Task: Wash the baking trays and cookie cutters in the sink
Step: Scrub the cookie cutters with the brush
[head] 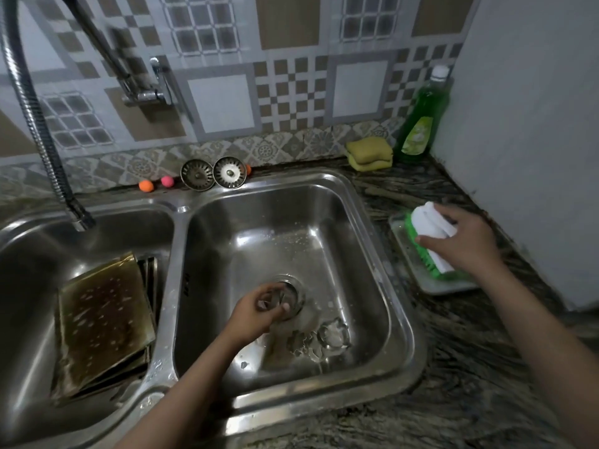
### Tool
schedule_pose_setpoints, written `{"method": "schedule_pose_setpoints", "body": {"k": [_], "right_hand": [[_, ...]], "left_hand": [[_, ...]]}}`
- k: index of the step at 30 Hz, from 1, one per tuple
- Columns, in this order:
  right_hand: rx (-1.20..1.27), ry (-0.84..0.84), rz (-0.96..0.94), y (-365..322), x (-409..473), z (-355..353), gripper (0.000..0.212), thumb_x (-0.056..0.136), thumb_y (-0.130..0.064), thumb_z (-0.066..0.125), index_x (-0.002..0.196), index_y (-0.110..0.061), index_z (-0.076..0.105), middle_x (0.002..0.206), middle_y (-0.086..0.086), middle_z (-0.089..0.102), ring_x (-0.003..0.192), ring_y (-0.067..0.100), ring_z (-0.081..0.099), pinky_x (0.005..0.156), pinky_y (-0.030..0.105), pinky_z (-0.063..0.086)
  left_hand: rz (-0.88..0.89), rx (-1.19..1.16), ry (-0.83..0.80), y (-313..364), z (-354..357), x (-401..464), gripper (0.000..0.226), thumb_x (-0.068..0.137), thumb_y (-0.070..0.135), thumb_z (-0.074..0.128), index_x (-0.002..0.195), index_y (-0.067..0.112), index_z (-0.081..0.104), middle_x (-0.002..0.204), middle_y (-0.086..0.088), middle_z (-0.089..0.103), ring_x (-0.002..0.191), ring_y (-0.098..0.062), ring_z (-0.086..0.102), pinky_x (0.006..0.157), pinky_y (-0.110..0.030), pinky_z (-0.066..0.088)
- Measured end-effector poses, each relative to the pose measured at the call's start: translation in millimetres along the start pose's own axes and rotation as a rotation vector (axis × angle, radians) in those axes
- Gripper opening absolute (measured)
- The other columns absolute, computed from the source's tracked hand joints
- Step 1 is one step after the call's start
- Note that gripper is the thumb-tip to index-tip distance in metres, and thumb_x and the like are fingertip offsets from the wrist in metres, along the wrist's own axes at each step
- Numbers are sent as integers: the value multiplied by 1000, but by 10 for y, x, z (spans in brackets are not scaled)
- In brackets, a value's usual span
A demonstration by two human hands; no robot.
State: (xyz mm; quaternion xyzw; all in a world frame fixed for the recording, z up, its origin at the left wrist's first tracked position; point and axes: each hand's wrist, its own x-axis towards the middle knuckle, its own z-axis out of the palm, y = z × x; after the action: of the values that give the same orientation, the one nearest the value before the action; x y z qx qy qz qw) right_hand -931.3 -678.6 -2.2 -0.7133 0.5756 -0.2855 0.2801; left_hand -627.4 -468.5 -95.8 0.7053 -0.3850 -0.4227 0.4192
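A stack of stained, greasy baking trays (103, 322) leans in the left sink basin (29, 254). In the right basin (356, 228), my left hand (256, 314) grips a small metal cookie cutter (274, 301) above the drain (296, 291). More metal cookie cutters (319, 340) lie on the basin floor just right of that hand. On the counter to the right, my right hand (466, 243) grips a white-and-green scrub brush (432, 236) that rests in a shallow white dish (434, 283).
A flexible tap hose (35, 118) hangs over the left basin. Two drain strainers (214, 173) and small coloured balls (157, 183) sit on the back ledge. Yellow sponges (369, 153) and a green dish-soap bottle (423, 118) stand back right beside a white wall.
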Motion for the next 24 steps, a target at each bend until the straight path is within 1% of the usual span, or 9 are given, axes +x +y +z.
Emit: {"method": "schedule_pose_setpoints", "body": {"k": [4, 7, 9, 12, 15, 17, 19, 21, 24], "right_hand": [[-55, -54, -1, 157, -19, 112, 76, 67, -27, 86, 136, -17, 53, 141, 3, 51, 127, 22, 48, 100, 30, 38], [-47, -55, 6, 164, -19, 112, 77, 67, -27, 86, 136, -17, 53, 141, 3, 51, 128, 22, 48, 100, 31, 38], [-14, -27, 5, 112, -24, 56, 76, 66, -27, 86, 135, -17, 54, 139, 3, 53, 125, 21, 50, 96, 29, 39], [84, 36, -27, -90, -93, -50, 73, 66, -27, 87, 132, -23, 56, 132, 0, 57, 117, 20, 54, 89, 28, 41], [206, 20, -114, -438, -284, -20, 69, 65, -26, 86, 128, -30, 59, 117, -9, 59, 100, 6, 55, 76, 15, 43], [354, -76, -95, -673, -474, 117, 69, 63, -25, 86, 125, -37, 59, 111, -11, 58, 89, 5, 59, 65, 10, 46], [576, -262, -16, -836, -709, 386, 69, 59, -30, 84, 122, -42, 58, 109, -14, 58, 81, 9, 67, 57, 18, 54], [709, -421, 20, -922, -931, 753, 67, 57, -30, 83, 119, -41, 61, 114, -13, 61, 84, 9, 69, 62, 22, 56], [755, -448, 7, -905, -1077, 1263, 62, 64, -13, 86, 117, -35, 63, 117, -9, 64, 92, -4, 65, 69, 12, 50]], "left_hand": [[-30, -65, 38, 67, 48, -69, 29, 82, 22, 73, 107, 35, 64, 111, -7, 59, 96, -29, 65, 58, -31, 55], [-63, -121, 41, 126, 73, -119, 29, 82, 22, 73, 105, 38, 64, 115, -11, 58, 100, -32, 63, 57, -30, 53], [-84, -162, 32, 182, 78, -153, 29, 82, 22, 73, 103, 40, 64, 115, -10, 58, 96, -31, 66, 57, -31, 53], [-112, -234, 14, 273, 102, -190, 30, 82, 22, 73, 104, 39, 64, 112, -8, 60, 82, -25, 71, 59, -32, 56], [-140, -331, -12, 346, 134, -211, 31, 81, 22, 73, 107, 37, 65, 113, -6, 62, 79, -21, 72, 63, -32, 57], [-160, -409, -28, 368, 158, -212, 31, 81, 21, 73, 108, 34, 66, 115, -6, 63, 84, -23, 72, 66, -33, 57], [-193, -523, -45, 377, 191, -208, 33, 80, 18, 73, 110, 29, 66, 116, -6, 65, 92, -30, 70, 76, -38, 58], [-229, -702, -95, 374, 215, -213, 35, 77, 16, 72, 111, 23, 67, 111, -9, 68, 93, -30, 70, 83, -39, 56], [-237, -915, -148, 334, 151, -281, 38, 74, 13, 68, 112, 17, 66, 99, -10, 71, 83, -23, 71, 68, -30, 58]]}}
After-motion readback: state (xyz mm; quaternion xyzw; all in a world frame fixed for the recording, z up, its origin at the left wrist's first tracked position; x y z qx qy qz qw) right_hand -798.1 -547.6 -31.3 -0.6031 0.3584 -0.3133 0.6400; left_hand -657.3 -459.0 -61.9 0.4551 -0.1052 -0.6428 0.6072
